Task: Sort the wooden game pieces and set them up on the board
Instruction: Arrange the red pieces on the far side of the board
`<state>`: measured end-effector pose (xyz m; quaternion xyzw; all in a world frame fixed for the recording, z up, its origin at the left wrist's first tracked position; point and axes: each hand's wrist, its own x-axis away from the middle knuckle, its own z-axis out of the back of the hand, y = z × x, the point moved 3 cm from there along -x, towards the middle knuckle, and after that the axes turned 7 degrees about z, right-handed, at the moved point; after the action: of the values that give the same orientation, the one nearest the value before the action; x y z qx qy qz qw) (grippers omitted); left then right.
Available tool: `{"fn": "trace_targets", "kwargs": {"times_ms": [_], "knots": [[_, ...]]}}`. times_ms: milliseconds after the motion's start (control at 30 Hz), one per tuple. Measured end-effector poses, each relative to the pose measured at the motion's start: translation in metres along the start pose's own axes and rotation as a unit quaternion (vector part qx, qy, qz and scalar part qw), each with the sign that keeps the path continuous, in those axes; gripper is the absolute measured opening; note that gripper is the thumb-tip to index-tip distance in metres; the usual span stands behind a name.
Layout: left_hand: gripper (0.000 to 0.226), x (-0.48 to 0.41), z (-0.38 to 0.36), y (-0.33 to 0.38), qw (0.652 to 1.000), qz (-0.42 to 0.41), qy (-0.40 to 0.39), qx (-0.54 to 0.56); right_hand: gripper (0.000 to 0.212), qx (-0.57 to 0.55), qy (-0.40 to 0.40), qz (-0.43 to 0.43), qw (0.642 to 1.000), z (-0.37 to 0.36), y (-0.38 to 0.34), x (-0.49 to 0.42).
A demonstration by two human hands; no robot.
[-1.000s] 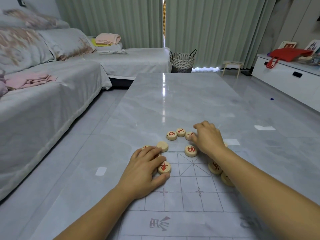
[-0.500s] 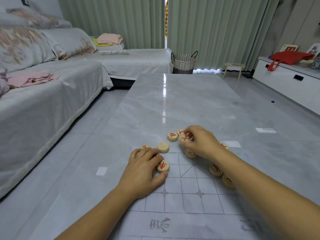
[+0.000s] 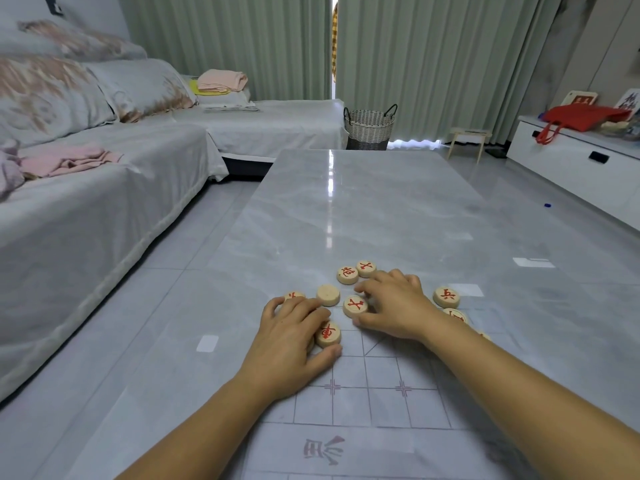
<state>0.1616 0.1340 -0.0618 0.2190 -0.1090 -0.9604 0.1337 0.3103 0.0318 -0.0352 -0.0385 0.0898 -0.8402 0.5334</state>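
Round wooden pieces with red characters lie at the far edge of a pale gridded board sheet (image 3: pixel 381 403) on the grey table (image 3: pixel 363 209). My left hand (image 3: pixel 291 344) holds one red-marked piece (image 3: pixel 328 334) between thumb and fingers. My right hand (image 3: pixel 396 306) pinches another piece (image 3: pixel 355 305) between forefinger and thumb. Two pieces (image 3: pixel 347 274) (image 3: pixel 366 268) sit just beyond it, and a blank-faced piece (image 3: pixel 328 294) lies between my hands. One piece (image 3: pixel 293 295) peeks out past my left fingers. More pieces (image 3: pixel 446 296) (image 3: pixel 455 315) lie right of my right wrist.
A covered grey sofa (image 3: pixel 86 188) runs along the left of the table. A woven basket (image 3: pixel 369 129) and a small stool (image 3: pixel 467 140) stand past the table's far end. A white cabinet (image 3: pixel 571 164) with a red bag (image 3: pixel 585 116) is at the right.
My right hand has drawn one piece from the far cluster back toward me and leftward, and it now covers the piece that lay near the board's edge. My left hand has stayed put.
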Motion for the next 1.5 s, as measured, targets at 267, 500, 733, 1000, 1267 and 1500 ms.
{"fn": "trace_targets", "kwargs": {"times_ms": [267,500,733,1000,1267,1500], "knots": [[0.047,-0.025,0.008,0.018,0.998,0.054,0.01,-0.005,0.031,-0.001,-0.059,-0.076,0.995,0.025,0.07,0.043],[0.048,-0.07,-0.017,0.043,0.978,0.129,-0.101,-0.133,0.036,0.077,-0.084,-0.119,0.986,0.031,0.087,0.066],[0.041,-0.068,-0.021,0.034,0.981,0.137,-0.134,-0.015,0.05,0.026,-0.018,-0.124,0.992,0.024,0.074,0.053],[0.041,-0.066,-0.023,0.03,0.979,0.134,-0.156,0.008,0.042,-0.036,0.072,-0.055,0.995,0.024,0.049,-0.004],[0.059,-0.064,-0.025,0.033,0.966,0.216,-0.115,0.08,0.051,-0.054,-0.004,-0.057,0.997,0.005,0.048,-0.049],[0.038,-0.062,-0.025,0.031,0.971,0.203,-0.084,0.09,0.034,-0.074,0.049,-0.117,0.989,0.01,0.058,-0.043]]}}
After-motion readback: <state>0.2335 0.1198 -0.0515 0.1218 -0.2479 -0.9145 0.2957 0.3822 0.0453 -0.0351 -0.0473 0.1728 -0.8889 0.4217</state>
